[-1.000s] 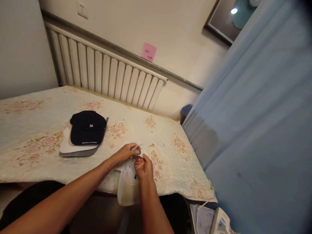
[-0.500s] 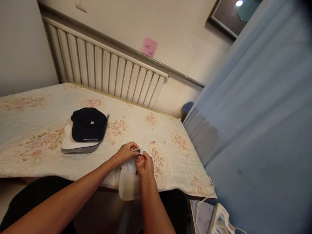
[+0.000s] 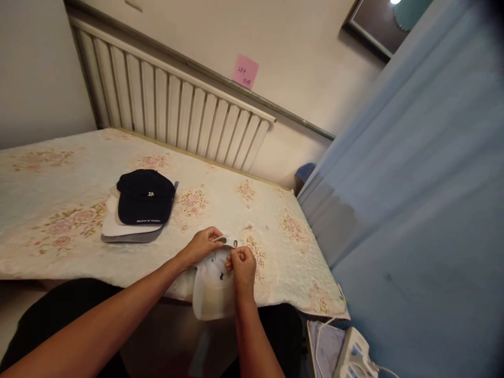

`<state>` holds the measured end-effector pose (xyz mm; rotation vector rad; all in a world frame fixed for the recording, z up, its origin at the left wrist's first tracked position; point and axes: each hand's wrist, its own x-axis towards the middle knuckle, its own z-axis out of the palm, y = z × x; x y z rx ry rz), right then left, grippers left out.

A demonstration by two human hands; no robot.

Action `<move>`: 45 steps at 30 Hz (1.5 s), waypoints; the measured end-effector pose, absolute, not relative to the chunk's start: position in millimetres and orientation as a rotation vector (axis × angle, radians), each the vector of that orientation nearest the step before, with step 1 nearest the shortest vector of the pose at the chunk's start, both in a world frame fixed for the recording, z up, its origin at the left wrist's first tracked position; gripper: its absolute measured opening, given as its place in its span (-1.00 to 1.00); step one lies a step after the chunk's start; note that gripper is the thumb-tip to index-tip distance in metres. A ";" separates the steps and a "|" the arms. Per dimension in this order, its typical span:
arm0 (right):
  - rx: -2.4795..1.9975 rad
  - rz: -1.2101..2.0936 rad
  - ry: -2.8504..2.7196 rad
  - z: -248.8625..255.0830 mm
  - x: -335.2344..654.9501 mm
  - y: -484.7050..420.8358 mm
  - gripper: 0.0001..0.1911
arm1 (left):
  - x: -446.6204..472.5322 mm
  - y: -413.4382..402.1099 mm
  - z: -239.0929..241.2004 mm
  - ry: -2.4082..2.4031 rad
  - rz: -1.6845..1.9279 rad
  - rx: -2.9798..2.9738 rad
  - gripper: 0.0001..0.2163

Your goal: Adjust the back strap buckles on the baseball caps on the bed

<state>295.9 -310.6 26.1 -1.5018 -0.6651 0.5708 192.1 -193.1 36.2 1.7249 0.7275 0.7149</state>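
Observation:
A white cap (image 3: 214, 286) lies at the near edge of the bed, its brim hanging over the side. My left hand (image 3: 202, 245) is closed on the cap's back strap with its small buckle (image 3: 230, 242). My right hand (image 3: 243, 264) is closed too, pinching the strap end just right of the buckle, above the cap's crown. Both forearms reach in from the bottom of the view.
A stack of caps with a dark navy one (image 3: 145, 196) on top lies to the left on the floral bedspread (image 3: 59, 210). A slatted headboard (image 3: 177, 115) stands behind, a blue curtain (image 3: 413, 184) hangs to the right, and an appliance with a cord (image 3: 354, 357) sits on the floor.
My right hand has shifted a little to the right along the strap, and the buckle now shows between the hands. The view has drifted slightly.

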 end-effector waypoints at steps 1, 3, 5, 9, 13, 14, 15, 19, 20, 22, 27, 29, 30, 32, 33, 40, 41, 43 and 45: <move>-1.547 0.461 -0.739 31.1 296.9 -311.7 -0.95 | 192.3 -192.9 35.0 0.729 0.713 1.727 -0.83; -1.620 0.227 -0.916 40.3 299.5 -311.8 -0.93 | 193.0 -192.8 32.5 0.725 0.707 1.724 -0.83; -1.675 0.086 -1.109 46.7 302.5 -309.6 -0.80 | 194.2 -193.0 30.2 0.705 0.703 1.703 -0.82; -1.723 0.095 -1.350 49.4 308.2 -302.2 -0.71 | 196.1 -195.0 28.6 0.655 0.695 1.620 -0.80; -1.707 0.120 -1.420 47.6 312.7 -297.3 -0.80 | 194.8 -198.3 31.0 0.633 0.685 1.584 -0.80; -1.700 0.123 -1.435 47.5 313.7 -296.7 -0.82 | 193.8 -199.1 31.9 0.617 0.681 1.572 -0.80; -1.693 0.126 -1.453 47.6 314.7 -296.3 -0.83 | 192.7 -199.8 33.0 0.597 0.676 1.557 -0.79; -1.673 0.120 -1.526 48.8 317.2 -295.4 -0.88 | 188.6 -201.9 38.4 0.560 0.668 1.521 -0.78; -1.675 0.113 -1.538 49.3 317.3 -295.2 -0.89 | 187.9 -202.1 39.6 0.562 0.669 1.517 -0.78; -1.685 0.097 -1.555 50.3 317.1 -294.8 -0.92 | 187.2 -202.1 41.1 0.550 0.671 1.503 -0.77; -1.687 0.066 -1.571 50.8 318.1 -293.2 -0.86 | 185.7 -199.4 38.4 0.435 0.631 1.466 -0.72; -1.674 0.071 -1.565 50.5 319.4 -292.5 -0.83 | 183.8 -198.7 38.3 0.389 0.600 1.446 -0.69; -1.667 0.073 -1.559 50.5 320.0 -292.3 -0.83 | 182.4 -198.7 39.2 0.367 0.587 1.434 -0.67; -1.648 0.081 -1.546 51.1 320.7 -292.1 -0.87 | 178.9 -199.3 42.9 0.349 0.578 1.430 -0.66; -1.637 0.091 -1.542 51.6 320.8 -292.2 -0.88 | 177.1 -199.7 45.3 0.363 0.577 1.449 -0.67; -1.591 0.197 -1.454 56.7 321.3 -291.8 -0.83 | 173.3 -197.3 55.3 0.551 0.642 1.583 -0.75; -1.602 0.201 -1.441 57.5 321.7 -291.7 -0.83 | 173.6 -196.7 55.6 0.574 0.650 1.586 -0.76; -1.631 0.214 -1.423 58.9 322.7 -291.9 -0.82 | 173.5 -196.1 57.0 0.600 0.667 1.611 -0.77; -1.643 0.228 -1.403 59.7 323.8 -292.5 -0.81 | 172.3 -196.3 60.1 0.570 0.664 1.655 -0.77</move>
